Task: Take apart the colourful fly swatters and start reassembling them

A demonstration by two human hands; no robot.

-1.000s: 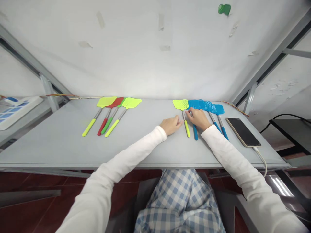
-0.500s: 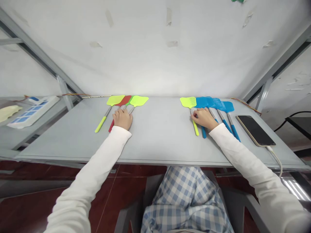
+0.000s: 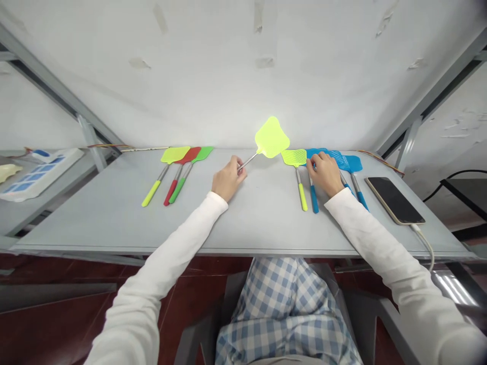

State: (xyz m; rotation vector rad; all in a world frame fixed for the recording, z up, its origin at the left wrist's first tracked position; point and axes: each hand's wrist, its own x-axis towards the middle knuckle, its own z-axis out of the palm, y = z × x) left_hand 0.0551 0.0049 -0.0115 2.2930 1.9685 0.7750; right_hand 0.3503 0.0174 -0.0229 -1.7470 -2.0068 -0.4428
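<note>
My left hand point(image 3: 229, 178) is closed around the thin metal shaft of a yellow fly swatter point(image 3: 271, 138), whose head is raised off the table toward the wall. Over on the right, my right hand point(image 3: 325, 172) has its fingers curled together at the upper shaft of a blue fly swatter point(image 3: 314, 198), covering part of it. Beside that lies a yellow-green fly swatter point(image 3: 295, 157). More blue fly swatters point(image 3: 354, 163) lie overlapped under and past the hand. At the left lie a yellow fly swatter point(image 3: 175, 154), a red one point(image 3: 190, 154) and a green one point(image 3: 203, 153).
A phone point(image 3: 395, 199) with a white cable point(image 3: 423, 238) lies at the right of the grey table point(image 3: 262, 223). The wall point(image 3: 213, 86) stands right behind. Metal frame posts point(image 3: 91, 142) flank the table. A power strip point(image 3: 41, 175) lies on the neighbouring table.
My left hand has lifted a yellow fly swatter from the left group and carried it right, uncovering the green one. My right hand has shifted slightly upward from the yellow-green handle onto the blue swatters.
</note>
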